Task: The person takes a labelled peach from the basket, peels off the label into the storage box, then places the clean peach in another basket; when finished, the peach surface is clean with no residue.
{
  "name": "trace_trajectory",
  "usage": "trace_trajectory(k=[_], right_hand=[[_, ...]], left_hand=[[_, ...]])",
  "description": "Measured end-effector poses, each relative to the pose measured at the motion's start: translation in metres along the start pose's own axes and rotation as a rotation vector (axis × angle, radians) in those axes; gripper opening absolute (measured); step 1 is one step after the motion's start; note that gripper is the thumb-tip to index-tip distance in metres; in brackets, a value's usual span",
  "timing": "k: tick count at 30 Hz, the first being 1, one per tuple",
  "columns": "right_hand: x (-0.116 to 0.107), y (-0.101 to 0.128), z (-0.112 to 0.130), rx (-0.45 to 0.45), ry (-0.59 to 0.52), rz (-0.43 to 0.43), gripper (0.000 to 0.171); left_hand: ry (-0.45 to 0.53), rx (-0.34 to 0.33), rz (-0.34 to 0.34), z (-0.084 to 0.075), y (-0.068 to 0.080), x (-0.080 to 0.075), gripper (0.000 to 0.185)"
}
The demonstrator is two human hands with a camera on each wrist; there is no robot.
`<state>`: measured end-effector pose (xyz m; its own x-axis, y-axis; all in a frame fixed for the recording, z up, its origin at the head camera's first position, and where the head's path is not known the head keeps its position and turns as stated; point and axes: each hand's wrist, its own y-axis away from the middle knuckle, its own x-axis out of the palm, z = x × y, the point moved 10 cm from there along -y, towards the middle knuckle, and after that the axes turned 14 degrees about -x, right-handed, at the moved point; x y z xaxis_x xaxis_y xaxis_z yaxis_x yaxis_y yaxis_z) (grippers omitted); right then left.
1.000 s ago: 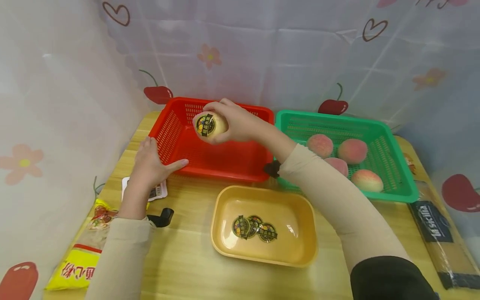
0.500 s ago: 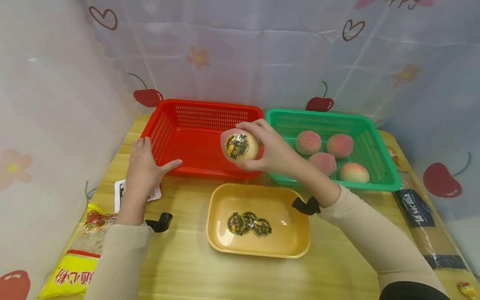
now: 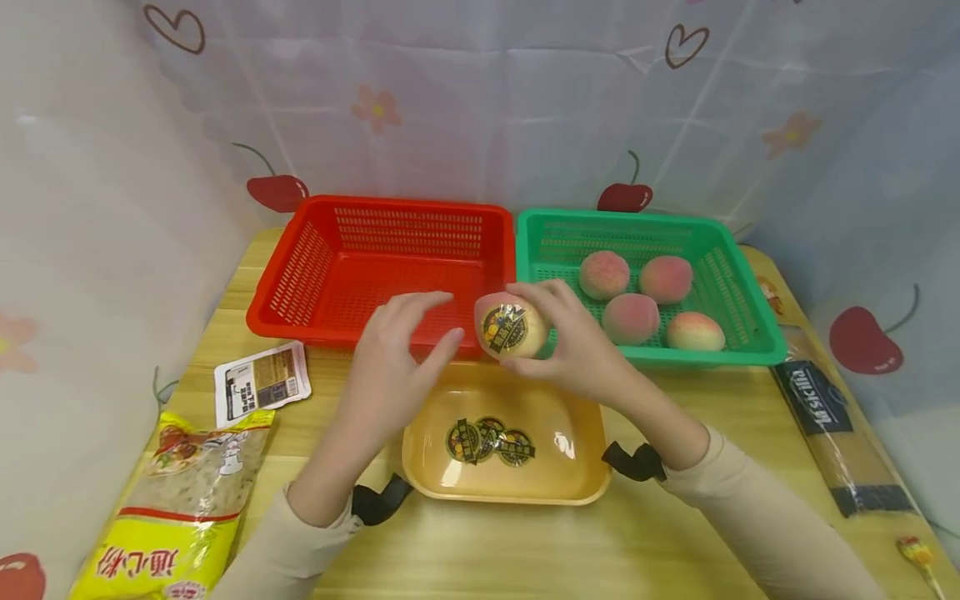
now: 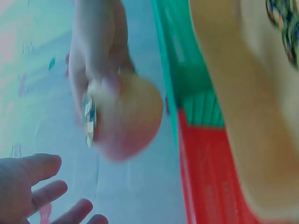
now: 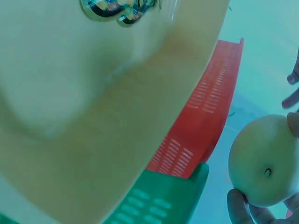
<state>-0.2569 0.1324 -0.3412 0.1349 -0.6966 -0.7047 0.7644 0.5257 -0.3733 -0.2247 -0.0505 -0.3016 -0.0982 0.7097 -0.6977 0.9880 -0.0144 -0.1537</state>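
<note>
My right hand (image 3: 573,346) grips a pale peach (image 3: 512,327) with a dark round sticker (image 3: 503,327) facing me, above the far edge of the yellow tray (image 3: 581,467). The same peach (image 4: 126,116) shows in the left wrist view and again, as a peach (image 5: 264,161), in the right wrist view. My left hand (image 3: 401,358) hovers just left of the fruit with fingers spread, holding nothing. Three peeled stickers (image 3: 489,440) lie in the tray. The red basket (image 3: 300,275) stands bare behind, and the green basket (image 3: 742,317) holds several peaches (image 3: 630,317).
A yellow snack bag (image 3: 168,508) and a small white packet (image 3: 261,382) lie at the left on the wooden table (image 3: 480,550). A long dark spaghetti pack (image 3: 836,433) lies along the right edge. Patterned curtain walls close in the back and sides.
My right hand carried the stickered peach from over the red basket toward me, to above the yellow tray. My left hand left the red basket's rim and came up beside the fruit.
</note>
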Motion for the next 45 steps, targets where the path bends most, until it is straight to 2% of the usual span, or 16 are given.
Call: trace_trajectory(k=[5,10,15,22,26,31,35,39,45], right_hand=[[-0.002,0.008,0.0,0.008,0.033,-0.029,0.081],[-0.005,0.014,0.003,-0.008,0.084,-0.048,0.08],[-0.009,0.017,0.006,-0.012,0.127,-0.048,0.078],[-0.016,0.022,0.01,-0.03,0.216,-0.038,0.08],[-0.021,0.027,0.009,-0.023,0.246,-0.036,0.079],[-0.028,0.035,0.002,0.02,0.244,-0.045,0.079],[-0.034,0.044,-0.005,0.055,0.227,-0.056,0.081],[-0.042,0.054,-0.014,0.1,0.195,-0.08,0.08],[-0.049,0.066,-0.02,0.124,0.172,-0.099,0.08]], left_hand=[[-0.018,0.065,0.04,-0.021,0.007,0.031,0.038],[-0.021,0.153,-0.009,-0.035,0.011,0.046,0.033],[0.016,0.215,-0.055,-0.046,0.014,0.05,0.024],[0.176,0.212,-0.058,-0.052,0.011,0.047,0.009],[0.237,0.205,-0.045,-0.054,0.012,0.046,0.007],[0.354,0.168,0.038,-0.054,0.015,0.047,0.009],[0.415,0.047,0.148,-0.044,0.017,0.058,0.01],[0.39,-0.069,0.255,-0.029,0.023,0.077,0.011],[0.271,-0.132,0.442,-0.008,0.036,0.116,0.01]])
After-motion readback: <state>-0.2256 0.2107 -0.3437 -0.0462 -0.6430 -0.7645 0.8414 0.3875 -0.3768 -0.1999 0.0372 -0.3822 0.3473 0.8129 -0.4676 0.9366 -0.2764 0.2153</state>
